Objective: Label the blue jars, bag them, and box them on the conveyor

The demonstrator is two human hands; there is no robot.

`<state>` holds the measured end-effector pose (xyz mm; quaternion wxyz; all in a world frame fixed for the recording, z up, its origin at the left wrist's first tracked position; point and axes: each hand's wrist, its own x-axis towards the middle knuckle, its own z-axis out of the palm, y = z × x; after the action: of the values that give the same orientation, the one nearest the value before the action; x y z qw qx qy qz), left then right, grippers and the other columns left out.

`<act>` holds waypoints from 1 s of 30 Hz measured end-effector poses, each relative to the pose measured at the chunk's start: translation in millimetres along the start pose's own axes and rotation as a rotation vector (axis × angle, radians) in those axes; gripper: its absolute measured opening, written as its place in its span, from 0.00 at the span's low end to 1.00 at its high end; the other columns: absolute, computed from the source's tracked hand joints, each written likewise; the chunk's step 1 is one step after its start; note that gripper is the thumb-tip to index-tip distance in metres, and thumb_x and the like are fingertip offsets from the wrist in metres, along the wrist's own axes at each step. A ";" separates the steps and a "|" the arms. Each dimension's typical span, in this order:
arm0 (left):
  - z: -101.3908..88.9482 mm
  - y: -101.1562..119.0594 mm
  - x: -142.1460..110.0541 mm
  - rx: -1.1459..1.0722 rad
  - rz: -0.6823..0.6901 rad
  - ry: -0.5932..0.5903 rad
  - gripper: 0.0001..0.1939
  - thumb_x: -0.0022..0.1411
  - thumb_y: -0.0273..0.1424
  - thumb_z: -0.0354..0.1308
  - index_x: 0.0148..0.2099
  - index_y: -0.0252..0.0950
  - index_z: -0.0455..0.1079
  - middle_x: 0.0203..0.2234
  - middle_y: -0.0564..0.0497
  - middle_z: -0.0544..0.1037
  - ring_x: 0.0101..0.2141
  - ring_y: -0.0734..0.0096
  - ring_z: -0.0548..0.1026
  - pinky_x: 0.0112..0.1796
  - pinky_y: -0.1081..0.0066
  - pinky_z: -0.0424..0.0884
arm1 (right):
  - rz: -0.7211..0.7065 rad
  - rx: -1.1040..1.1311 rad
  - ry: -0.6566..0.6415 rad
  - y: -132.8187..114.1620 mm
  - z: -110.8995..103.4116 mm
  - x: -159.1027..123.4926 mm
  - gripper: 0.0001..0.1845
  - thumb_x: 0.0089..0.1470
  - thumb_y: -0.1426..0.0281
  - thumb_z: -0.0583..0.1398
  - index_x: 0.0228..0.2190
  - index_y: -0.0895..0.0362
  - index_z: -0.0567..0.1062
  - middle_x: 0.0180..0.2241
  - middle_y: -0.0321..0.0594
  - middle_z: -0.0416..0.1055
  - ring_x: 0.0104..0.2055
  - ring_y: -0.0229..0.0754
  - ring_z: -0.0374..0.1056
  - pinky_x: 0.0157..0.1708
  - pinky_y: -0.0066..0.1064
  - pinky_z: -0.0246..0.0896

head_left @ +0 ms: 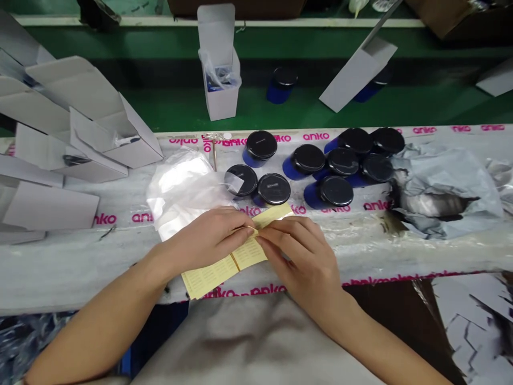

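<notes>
Closely, the left hand (212, 235) and right hand (306, 256) meet, each grip a narrow pinch on the yellow sheets (249, 254), held over the worktop (80, 267). These look light and flexible, liable to crease; edges seem the best hold. Their count is unclear. Beyond stand nine black-lidded containers (273, 190); the green surface (160, 101) carries two more and three white boxes (222, 108).

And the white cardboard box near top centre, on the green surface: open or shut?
Open: the box has its top flap raised, and translucent plastic film shows at its mouth.
</notes>
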<state>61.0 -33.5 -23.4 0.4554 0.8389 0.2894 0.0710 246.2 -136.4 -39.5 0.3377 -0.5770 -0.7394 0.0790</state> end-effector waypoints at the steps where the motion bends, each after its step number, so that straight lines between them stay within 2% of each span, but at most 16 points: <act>1: 0.7 0.2 0.2 -0.001 -0.002 0.007 0.18 0.75 0.35 0.47 0.37 0.38 0.75 0.32 0.50 0.80 0.34 0.66 0.77 0.38 0.67 0.69 | -0.014 -0.017 0.001 -0.4 -0.5 -0.3 0.09 0.62 0.77 0.63 0.41 0.50 0.76 0.37 0.41 0.81 0.41 0.49 0.73 0.40 0.44 0.68; 5: 2.5 -0.3 0.2 -0.028 -0.017 0.037 0.17 0.73 0.33 0.47 0.36 0.38 0.75 0.29 0.52 0.79 0.32 0.67 0.75 0.35 0.67 0.67 | -0.034 -0.011 -0.013 -1.0 -1.3 0.3 0.12 0.61 0.78 0.62 0.41 0.48 0.76 0.38 0.41 0.80 0.41 0.49 0.73 0.40 0.44 0.68; 9: 4.9 -2.5 -0.1 -0.073 -0.024 0.042 0.06 0.64 0.29 0.57 0.40 0.40 0.76 0.30 0.54 0.79 0.33 0.67 0.76 0.34 0.69 0.67 | 0.025 0.107 -0.043 -0.4 -2.3 4.0 0.10 0.62 0.77 0.61 0.40 0.48 0.75 0.36 0.41 0.76 0.38 0.47 0.72 0.37 0.42 0.70; 13: 8.5 -4.1 1.5 -0.103 -0.066 0.061 0.06 0.59 0.26 0.59 0.38 0.40 0.76 0.29 0.55 0.79 0.32 0.67 0.76 0.33 0.70 0.67 | -0.025 0.106 -0.077 5.6 -4.5 5.2 0.10 0.62 0.77 0.61 0.40 0.48 0.75 0.39 0.43 0.72 0.41 0.49 0.71 0.38 0.44 0.70; 17: 8.5 -4.4 2.2 -0.158 -0.081 0.016 0.08 0.61 0.26 0.57 0.40 0.40 0.77 0.31 0.56 0.80 0.32 0.68 0.76 0.33 0.71 0.66 | -0.125 0.112 -0.103 16.7 -5.6 4.4 0.12 0.61 0.78 0.62 0.42 0.49 0.74 0.41 0.43 0.70 0.43 0.48 0.70 0.40 0.44 0.70; 20: 7.2 -5.0 1.7 -0.208 -0.074 -0.008 0.08 0.62 0.28 0.56 0.41 0.40 0.77 0.33 0.55 0.81 0.34 0.67 0.77 0.34 0.70 0.67 | -0.130 0.183 -0.138 23.2 -5.4 5.3 0.11 0.61 0.77 0.63 0.42 0.49 0.74 0.42 0.43 0.68 0.44 0.47 0.69 0.41 0.42 0.71; 24: 7.6 -5.9 1.1 -0.199 -0.052 -0.007 0.07 0.62 0.27 0.56 0.39 0.39 0.75 0.32 0.56 0.80 0.33 0.69 0.76 0.34 0.71 0.66 | -0.040 0.289 -0.169 25.6 -3.7 6.8 0.08 0.61 0.76 0.62 0.38 0.49 0.75 0.41 0.42 0.68 0.45 0.47 0.70 0.40 0.40 0.71; 30: 8.5 -7.2 2.4 -0.145 -0.031 -0.011 0.05 0.63 0.27 0.56 0.38 0.39 0.74 0.29 0.56 0.78 0.31 0.70 0.74 0.33 0.71 0.65 | 0.268 0.576 -0.176 22.6 -0.5 3.7 0.05 0.59 0.73 0.64 0.34 0.49 0.78 0.41 0.41 0.68 0.46 0.46 0.69 0.43 0.38 0.70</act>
<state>63.1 -35.3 -34.5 0.5174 0.7997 0.2939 0.0804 264.3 -126.0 -49.1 0.4086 -0.5411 -0.6304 0.3780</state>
